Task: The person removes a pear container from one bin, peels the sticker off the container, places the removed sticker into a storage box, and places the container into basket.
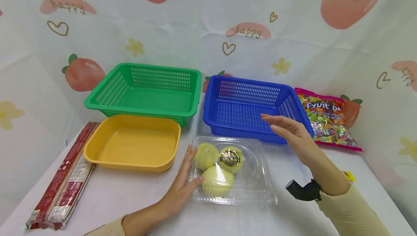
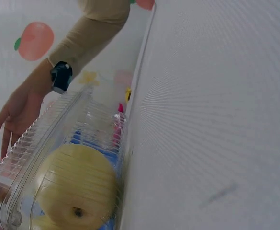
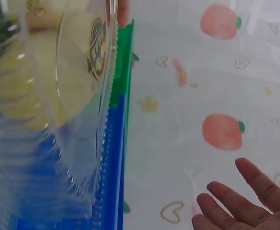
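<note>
The left hand lies flat on the white table with its fingers straight and pressed against the left side of a clear plastic clamshell box; the fingertips touch the box wall and nothing is gripped. The right hand hovers above the box's right rear corner, in front of the blue basket, its fingers straight and slightly spread, palm turned toward the left, holding nothing and touching nothing. In the right wrist view those fingers show loosely extended against the patterned backdrop. The clamshell box sits on the table at front centre, lid closed, and holds three pale yellow-green fruits, one of them bearing a dark round sticker; the left wrist view shows one fruit through the ribbed plastic. Just behind the box stands a blue slotted basket, and to its left, side by side with it, a green slotted basket. In front of the green basket rests a yellow tray, just left of the box. A long red-and-clear packet lies along the table's left edge, and a bright bag of sweets leans beside the blue basket on the right. A backdrop printed with strawberries and hearts encloses the scene.
</note>
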Demonstrator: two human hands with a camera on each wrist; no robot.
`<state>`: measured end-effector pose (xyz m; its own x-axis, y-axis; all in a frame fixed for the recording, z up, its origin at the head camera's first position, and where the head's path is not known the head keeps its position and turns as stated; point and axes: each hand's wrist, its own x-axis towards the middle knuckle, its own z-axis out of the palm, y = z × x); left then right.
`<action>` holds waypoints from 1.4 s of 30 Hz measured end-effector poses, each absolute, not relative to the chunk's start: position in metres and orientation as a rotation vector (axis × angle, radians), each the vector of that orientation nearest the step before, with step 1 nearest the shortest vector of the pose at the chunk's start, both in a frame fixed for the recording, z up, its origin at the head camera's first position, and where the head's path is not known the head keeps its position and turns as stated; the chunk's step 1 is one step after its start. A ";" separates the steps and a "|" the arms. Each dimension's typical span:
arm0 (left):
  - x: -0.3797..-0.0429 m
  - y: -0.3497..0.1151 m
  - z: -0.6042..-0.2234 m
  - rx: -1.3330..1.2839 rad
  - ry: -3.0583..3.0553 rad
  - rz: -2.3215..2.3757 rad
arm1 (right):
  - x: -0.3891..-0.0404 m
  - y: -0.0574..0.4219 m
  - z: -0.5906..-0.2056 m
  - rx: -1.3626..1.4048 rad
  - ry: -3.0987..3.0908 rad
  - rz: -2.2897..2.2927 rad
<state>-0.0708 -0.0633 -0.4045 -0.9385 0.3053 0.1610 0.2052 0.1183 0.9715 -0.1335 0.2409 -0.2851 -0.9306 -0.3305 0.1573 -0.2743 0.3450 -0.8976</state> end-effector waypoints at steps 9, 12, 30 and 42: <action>-0.071 -0.064 -0.405 0.527 2.297 1.972 | -0.164 0.201 -0.280 -0.732 2.498 -1.319; -0.071 -0.065 -0.405 0.530 2.295 1.971 | -0.171 0.189 -0.279 -0.818 2.456 -1.228; -0.073 -0.063 -0.405 0.555 2.261 1.978 | -0.194 0.161 -0.298 -1.013 2.204 -1.021; -0.071 -0.063 -0.404 0.540 2.258 1.980 | -0.196 0.160 -0.305 -1.040 2.220 -0.856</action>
<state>-0.0714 -0.0635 -0.4038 -0.9334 0.3199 0.1626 0.2029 0.0969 0.9744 -0.1958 0.1604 -0.3046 -0.5577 -0.8060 -0.1982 -0.4644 0.5010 -0.7303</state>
